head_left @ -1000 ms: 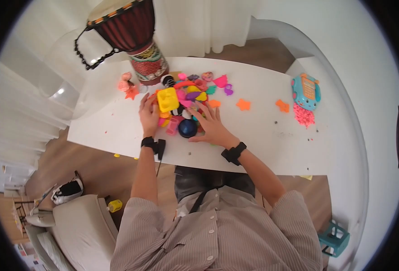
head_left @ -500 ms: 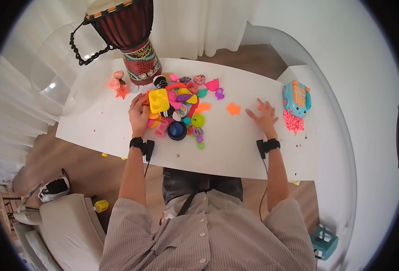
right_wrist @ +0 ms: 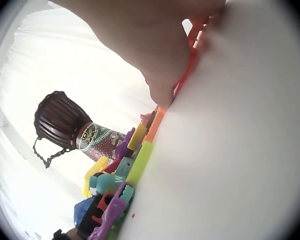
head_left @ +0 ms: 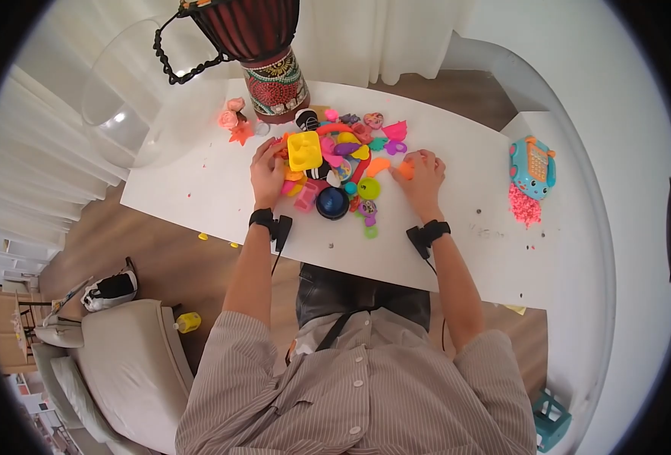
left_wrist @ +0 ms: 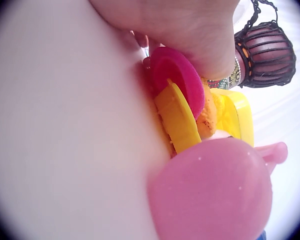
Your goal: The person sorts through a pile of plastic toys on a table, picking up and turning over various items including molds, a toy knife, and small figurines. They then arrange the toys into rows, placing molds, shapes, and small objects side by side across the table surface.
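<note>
Beside the left edge of a heap of plastic toys rests my left hand, its fingertips against small red-orange pieces. In the left wrist view a magenta dish, a yellow piece and a pink rounded toy lie below that hand. My right hand is low on the table right of the heap, thumb and fingers around an orange star that they partly cover. An orange curved piece lies just left of it. Within the heap are a yellow tray and a dark blue ball.
A djembe drum stands at the back left beside pink flowers and a coral star. At the right are a blue toy phone and pink granules on the white table.
My right hand left the heap, reached right over an orange piece, then slid back left, drawing orange pieces closer to the heap. My left hand stays at the heap's left edge.
</note>
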`<move>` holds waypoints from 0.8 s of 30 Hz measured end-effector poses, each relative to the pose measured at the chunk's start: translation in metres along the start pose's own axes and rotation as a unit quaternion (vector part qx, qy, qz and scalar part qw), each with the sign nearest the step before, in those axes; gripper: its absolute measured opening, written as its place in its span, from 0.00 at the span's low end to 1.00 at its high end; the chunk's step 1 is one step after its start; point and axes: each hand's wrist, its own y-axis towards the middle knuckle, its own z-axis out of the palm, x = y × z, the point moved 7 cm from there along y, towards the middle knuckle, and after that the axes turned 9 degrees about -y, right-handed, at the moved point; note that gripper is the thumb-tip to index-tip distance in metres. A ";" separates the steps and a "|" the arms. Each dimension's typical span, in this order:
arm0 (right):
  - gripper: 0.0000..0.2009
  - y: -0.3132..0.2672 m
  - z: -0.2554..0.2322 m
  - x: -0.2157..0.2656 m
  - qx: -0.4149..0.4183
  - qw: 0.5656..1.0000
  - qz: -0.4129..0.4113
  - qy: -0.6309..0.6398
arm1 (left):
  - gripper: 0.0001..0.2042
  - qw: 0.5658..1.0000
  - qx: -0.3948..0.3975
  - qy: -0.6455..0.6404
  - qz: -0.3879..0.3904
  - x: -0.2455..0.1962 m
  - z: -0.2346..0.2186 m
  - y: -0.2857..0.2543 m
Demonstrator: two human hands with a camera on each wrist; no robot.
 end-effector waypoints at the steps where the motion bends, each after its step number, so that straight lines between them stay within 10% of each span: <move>1: 0.20 0.001 -0.006 0.002 0.019 0.999 0.024 -0.022 | 0.17 1.000 0.001 0.008 0.006 -0.002 0.001 0.000; 13: 0.18 0.026 -0.021 0.016 0.008 0.996 -0.044 0.080 | 0.16 1.000 -0.007 0.003 0.008 0.006 0.000 0.001; 24: 0.18 0.059 0.003 0.201 0.051 0.950 -0.224 0.212 | 0.17 1.000 0.003 0.023 -0.001 -0.003 -0.001 0.001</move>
